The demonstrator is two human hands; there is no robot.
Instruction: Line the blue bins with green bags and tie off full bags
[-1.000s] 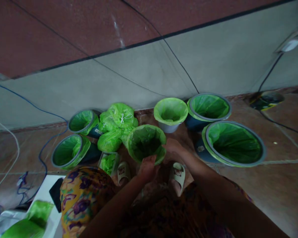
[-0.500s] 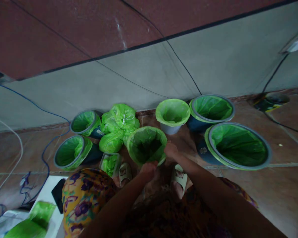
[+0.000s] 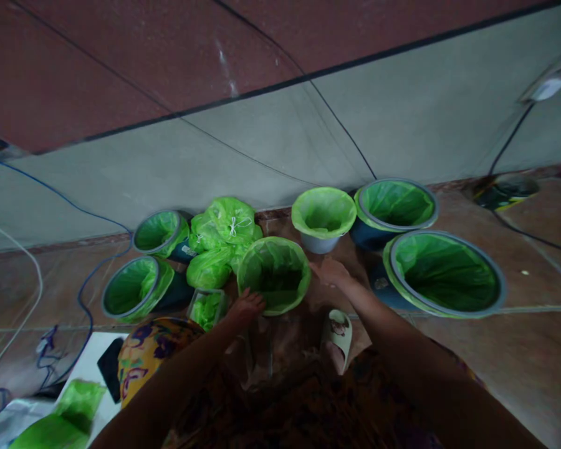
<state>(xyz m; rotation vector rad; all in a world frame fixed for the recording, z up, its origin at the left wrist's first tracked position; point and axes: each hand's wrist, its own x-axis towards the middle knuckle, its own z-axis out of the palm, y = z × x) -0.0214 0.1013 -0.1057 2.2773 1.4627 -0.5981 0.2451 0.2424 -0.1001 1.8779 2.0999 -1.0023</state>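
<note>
The left hand (image 3: 247,305) rests on the near-left edge of the lined bin (image 3: 273,274), its fingers bent over the green liner at the rim. The dim, soft view does not show whether they pinch the plastic or only lie on it. The right hand (image 3: 331,272) is spread open with its fingers stretched flat, holds nothing, and sits just beside the rim's right side; whether it touches cannot be told. The bin stands upright on the floor between the two hands, its mouth open upward and the liner folded over its edge. Just beyond the left hand, towards the wall, lies a heap of tied green bags (image 3: 224,234), and right beside that hand on its outer side is a small box of folded liners (image 3: 204,308). Further out on that side stand two lined bins (image 3: 133,290), one behind the other. Beyond the right hand stands a small grey bin (image 3: 323,215), and to its outer side a large blue bin (image 3: 446,274). Near the right wrist, towards the body, is a sandal (image 3: 337,330).
</note>
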